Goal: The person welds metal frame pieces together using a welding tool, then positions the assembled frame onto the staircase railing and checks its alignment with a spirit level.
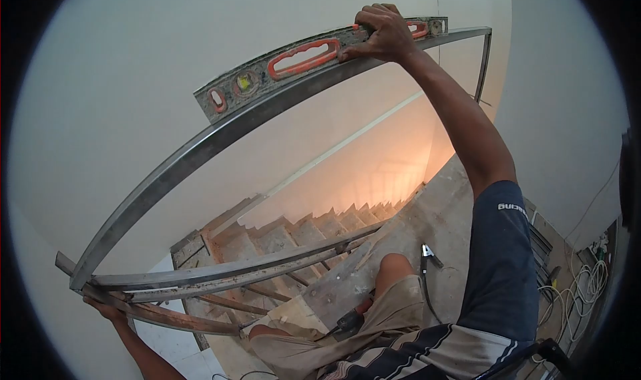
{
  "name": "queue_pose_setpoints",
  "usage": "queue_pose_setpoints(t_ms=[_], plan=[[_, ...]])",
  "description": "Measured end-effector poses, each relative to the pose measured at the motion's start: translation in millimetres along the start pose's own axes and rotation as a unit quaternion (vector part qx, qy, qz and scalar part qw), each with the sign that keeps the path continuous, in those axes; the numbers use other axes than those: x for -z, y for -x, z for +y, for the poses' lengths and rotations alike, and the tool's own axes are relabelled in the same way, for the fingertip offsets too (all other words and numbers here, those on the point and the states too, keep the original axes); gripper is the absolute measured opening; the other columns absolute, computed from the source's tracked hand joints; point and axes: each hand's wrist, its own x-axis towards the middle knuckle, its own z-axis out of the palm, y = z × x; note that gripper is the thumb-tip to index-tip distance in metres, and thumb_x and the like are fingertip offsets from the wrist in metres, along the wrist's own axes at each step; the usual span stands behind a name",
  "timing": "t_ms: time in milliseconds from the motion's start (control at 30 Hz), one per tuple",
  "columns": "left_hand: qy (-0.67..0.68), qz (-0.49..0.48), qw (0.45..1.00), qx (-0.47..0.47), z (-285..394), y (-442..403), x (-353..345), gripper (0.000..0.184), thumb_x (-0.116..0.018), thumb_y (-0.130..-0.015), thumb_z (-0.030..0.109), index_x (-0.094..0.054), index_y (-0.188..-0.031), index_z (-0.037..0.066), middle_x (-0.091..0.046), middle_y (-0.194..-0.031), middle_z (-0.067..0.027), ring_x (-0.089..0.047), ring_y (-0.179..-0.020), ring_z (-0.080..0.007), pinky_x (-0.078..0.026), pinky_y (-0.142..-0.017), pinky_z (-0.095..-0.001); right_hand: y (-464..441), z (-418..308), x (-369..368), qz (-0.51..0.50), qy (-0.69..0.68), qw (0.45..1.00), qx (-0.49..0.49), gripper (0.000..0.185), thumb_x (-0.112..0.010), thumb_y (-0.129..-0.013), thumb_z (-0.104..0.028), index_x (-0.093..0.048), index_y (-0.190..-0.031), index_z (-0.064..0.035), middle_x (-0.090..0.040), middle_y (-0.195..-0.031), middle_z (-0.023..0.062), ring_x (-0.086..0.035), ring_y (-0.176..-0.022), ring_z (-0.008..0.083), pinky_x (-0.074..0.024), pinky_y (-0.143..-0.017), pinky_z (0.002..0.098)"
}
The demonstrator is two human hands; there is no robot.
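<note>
My right hand point(384, 34) is closed over a spirit level point(257, 79), which has orange-rimmed openings and a yellow-green vial. The level lies lengthwise along the top rail point(180, 158) of a steel railing frame, and its edge rests against the metal. At the lower left, my left hand point(105, 308) grips the frame's bottom corner, its fingers partly hidden by the metal. Lower metal bars point(234, 270) run from that corner toward the stairs. At the upper right, a thin upright point(484, 66) meets the end of the top rail.
Bare concrete stairs point(300, 233) descend beyond the frame. By my knee lies a red and black power tool point(352, 318). A cable with a metal clamp point(431, 254) is on the landing floor. Coiled pale cable point(584, 290) and tools lie at the right.
</note>
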Motion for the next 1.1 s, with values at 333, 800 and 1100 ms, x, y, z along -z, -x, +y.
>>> queue_pose_setpoints(t_ms=[333, 800, 1100], plan=[[-0.038, 0.028, 0.999, 0.002, 13, 25, -25, 0.074, -0.014, -0.102, 0.065, -0.028, -0.155, 0.016, -0.037, -0.154, -0.0068, -0.037, -0.141, -0.0265, -0.029, -0.119, -0.0414, 1, 6, -6, 0.052, -0.006, 0.998, 0.039, 0.081, -0.071, -0.053, -0.087, -0.066, -0.077, -0.0103, -0.061, -0.073, 0.0026, -0.063, -0.076, 0.021, -0.0434, -0.091, 0.0391], [-0.103, 0.005, 0.995, -0.015, -4, -14, 19, 0.072, -0.013, -0.102, 0.064, -0.035, -0.151, 0.016, -0.041, -0.151, -0.012, -0.047, -0.134, -0.0318, -0.039, -0.114, -0.0472, 59, -22, -18, 0.348, -0.132, 0.818, -0.439, 0.088, -0.07, -0.085, -0.054, -0.036, -0.14, 0.006, -0.039, -0.139, 0.0285, -0.034, -0.133, 0.0425, -0.0255, -0.111, 0.0544], [-0.101, -0.137, 0.971, -0.168, -45, -64, 71, 0.074, -0.038, -0.103, 0.053, -0.016, -0.157, 0.008, -0.024, -0.16, -0.0122, -0.025, -0.146, -0.0302, -0.017, -0.121, -0.0475, 12, -36, 5, 0.153, -0.002, 0.988, -0.018, 0.07, -0.073, -0.075, -0.066, -0.066, -0.121, -0.0135, -0.063, -0.115, 0.0143, -0.055, -0.118, 0.0354, -0.0289, -0.11, 0.0555]])
